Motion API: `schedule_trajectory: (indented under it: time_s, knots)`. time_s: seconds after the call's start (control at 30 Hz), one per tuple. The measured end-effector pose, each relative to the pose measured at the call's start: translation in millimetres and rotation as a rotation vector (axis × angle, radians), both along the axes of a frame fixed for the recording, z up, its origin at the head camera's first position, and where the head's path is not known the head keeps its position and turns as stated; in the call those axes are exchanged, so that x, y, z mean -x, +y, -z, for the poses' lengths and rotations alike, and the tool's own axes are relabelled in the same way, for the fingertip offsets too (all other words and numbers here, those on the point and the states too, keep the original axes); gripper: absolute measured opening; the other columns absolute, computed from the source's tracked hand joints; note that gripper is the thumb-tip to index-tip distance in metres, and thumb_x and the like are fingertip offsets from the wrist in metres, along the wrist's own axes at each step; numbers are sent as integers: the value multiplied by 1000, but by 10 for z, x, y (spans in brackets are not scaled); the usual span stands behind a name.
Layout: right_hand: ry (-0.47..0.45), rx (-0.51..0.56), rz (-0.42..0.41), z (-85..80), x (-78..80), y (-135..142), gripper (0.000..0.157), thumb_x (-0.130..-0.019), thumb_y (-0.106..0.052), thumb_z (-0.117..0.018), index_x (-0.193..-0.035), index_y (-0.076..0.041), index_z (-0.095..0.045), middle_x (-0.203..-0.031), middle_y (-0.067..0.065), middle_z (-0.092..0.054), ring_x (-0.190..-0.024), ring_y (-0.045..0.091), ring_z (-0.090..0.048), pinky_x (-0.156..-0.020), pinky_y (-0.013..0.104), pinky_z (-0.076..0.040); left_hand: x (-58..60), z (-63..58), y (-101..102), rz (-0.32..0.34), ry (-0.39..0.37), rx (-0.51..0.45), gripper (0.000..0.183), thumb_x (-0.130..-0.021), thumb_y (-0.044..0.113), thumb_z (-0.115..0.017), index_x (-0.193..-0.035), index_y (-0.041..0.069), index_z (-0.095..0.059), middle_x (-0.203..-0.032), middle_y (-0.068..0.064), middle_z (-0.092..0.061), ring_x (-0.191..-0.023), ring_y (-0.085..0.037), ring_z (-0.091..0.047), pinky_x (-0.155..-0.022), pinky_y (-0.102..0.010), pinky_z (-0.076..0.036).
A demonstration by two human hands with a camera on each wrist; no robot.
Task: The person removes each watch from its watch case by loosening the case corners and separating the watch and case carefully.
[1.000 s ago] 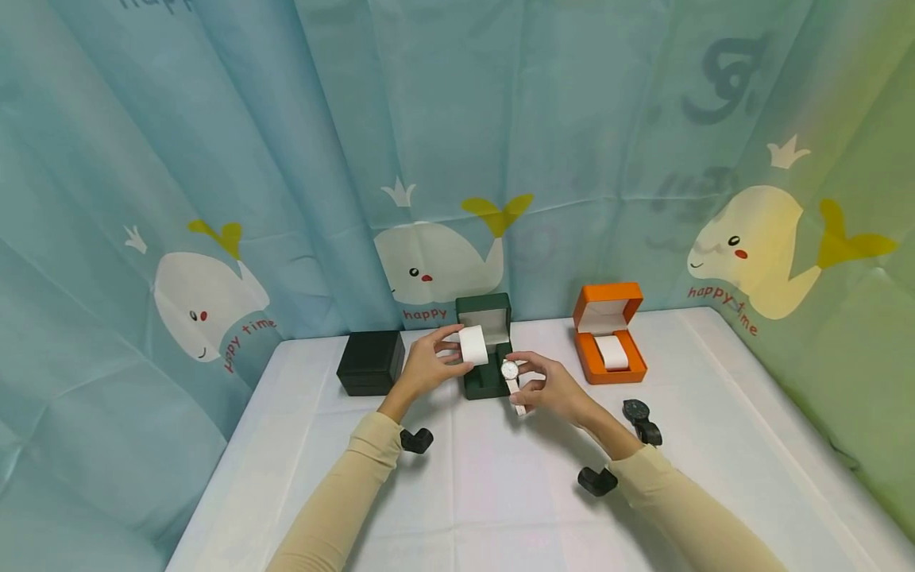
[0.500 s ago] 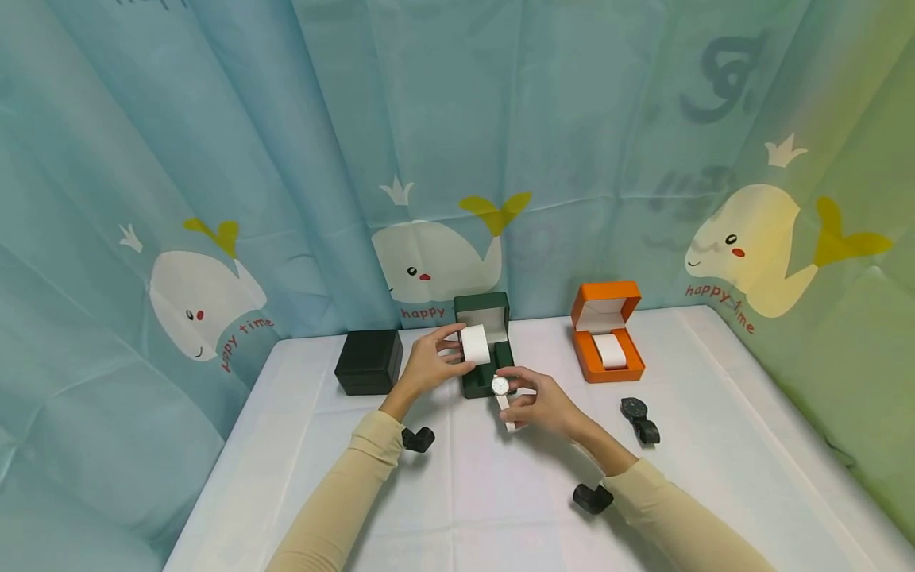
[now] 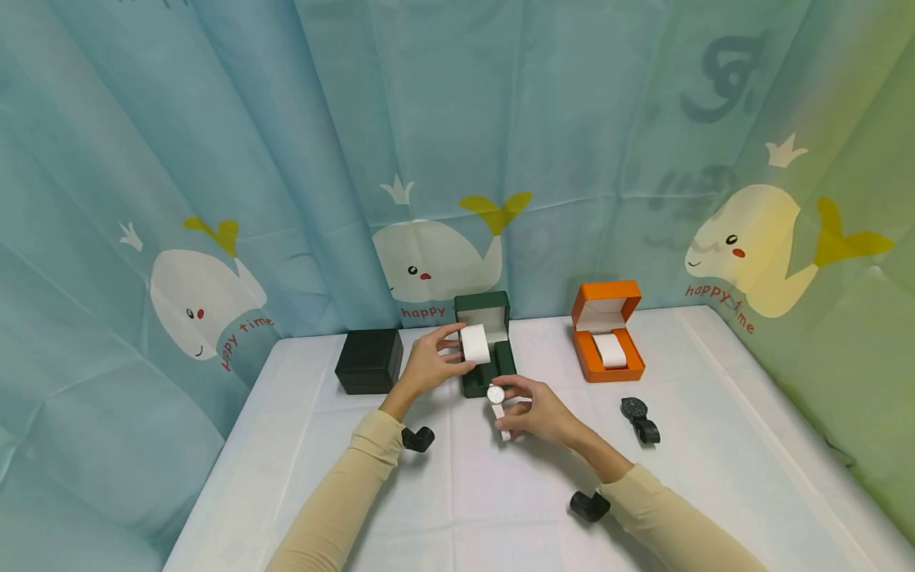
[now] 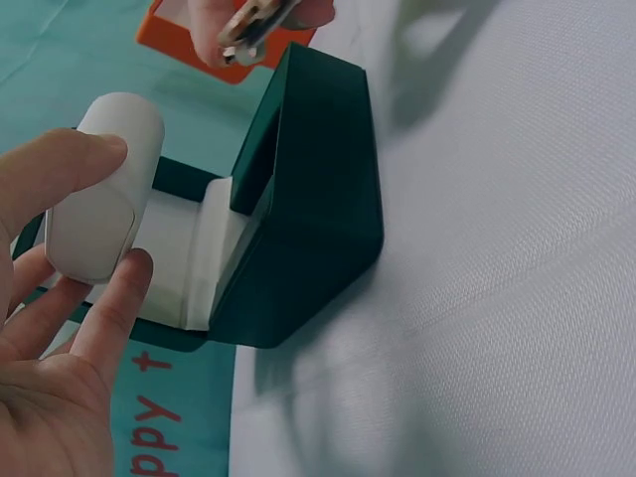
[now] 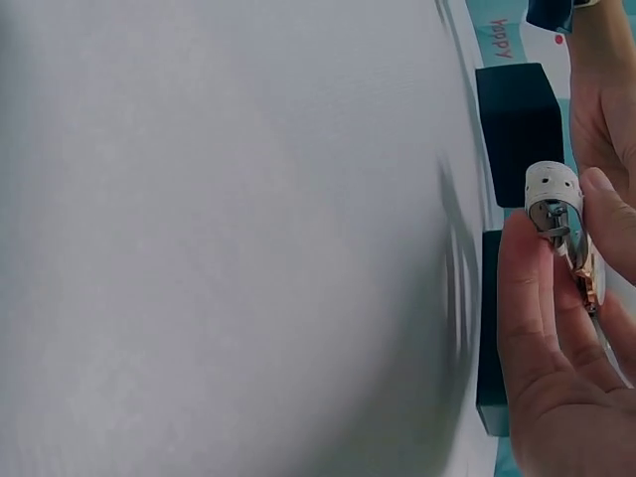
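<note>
My left hand [image 3: 426, 364] pinches a white watch cushion [image 3: 475, 344] above the opened dark green watch box [image 3: 483, 302]. In the left wrist view, the thumb lies on one side of the cushion and fingertips support its far end. With thumb and fingers, my right hand [image 3: 539, 411] holds a white-strapped wristwatch [image 3: 496, 395] just in front of the green box, its round pale dial facing up. The right wrist view shows holes in the watch strap [image 5: 553, 181] and a metal buckle. Cushion and watch are apart.
A closed black box [image 3: 369, 361] stands left of the green one. To the right is an opened orange watch box [image 3: 608, 330] with a white cushion in it. A black wristwatch [image 3: 639, 419] lies on the white tablecloth [image 3: 493, 508]. A whale-print curtain [image 3: 457, 143] hangs behind.
My right hand has drawn the white watch toward me and slightly left, away from the green box's inside. The left hand with its cushion stays nearly still.
</note>
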State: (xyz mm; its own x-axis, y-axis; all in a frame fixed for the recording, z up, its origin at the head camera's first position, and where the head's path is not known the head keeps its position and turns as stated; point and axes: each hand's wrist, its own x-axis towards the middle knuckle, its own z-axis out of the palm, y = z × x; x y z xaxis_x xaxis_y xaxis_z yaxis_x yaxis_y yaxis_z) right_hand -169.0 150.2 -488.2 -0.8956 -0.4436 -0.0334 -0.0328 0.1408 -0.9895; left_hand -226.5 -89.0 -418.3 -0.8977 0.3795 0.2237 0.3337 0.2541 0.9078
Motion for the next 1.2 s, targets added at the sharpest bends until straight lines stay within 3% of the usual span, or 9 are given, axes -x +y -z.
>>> schedule_trajectory:
  time_s: [0.27, 0.53, 0.8, 1.03, 1.2]
  knots:
    - [33, -39, -6, 44, -61, -43, 68, -84, 1, -83, -143, 5, -51, -117, 20, -59, -80, 23, -72, -65, 31, -59, -4, -17, 8, -2, -11, 7, 67, -83, -5, -82, -143, -8, -53, -137, -32, -54, -119, -48, -62, -95, -53, -54]
    - [71, -90, 4, 123, -123, -95, 64, -81, -1, -86, -137, 0, -57, -115, 17, -60, -76, 24, -71, -63, 29, -57, 14, -5, 8, 2, -20, 12, 68, -83, -3, -82, -144, -7, -53, -139, -31, -53, -121, -48, -61, -97, -52, -54]
    - [128, -191, 43, 101, -155, -122, 63, -78, -5, -89, -134, -4, -60, -109, 11, -62, -80, 20, -67, -61, 28, -57, 268, 363, 3, -39, -23, 10, 71, -80, -2, -85, -145, 1, -56, -139, -26, -55, -120, -44, -63, -94, -49, -56]
    - [242, -352, 54, 96, -141, -102, 61, -77, -14, -92, -130, -7, -63, -105, 5, -65, -82, 18, -57, -65, 24, -48, 250, 349, 4, -47, -32, 2, 70, -79, 0, -87, -143, 9, -60, -136, -19, -59, -117, -38, -66, -92, -44, -58]
    - [261, -386, 35, 82, -124, -88, 63, -77, -18, -92, -131, -4, -63, -107, 6, -66, -82, 20, -54, -64, 25, -44, 242, 343, 13, -39, -39, 18, 70, -81, -2, -85, -145, 3, -57, -139, -26, -56, -120, -44, -63, -94, -47, -56]
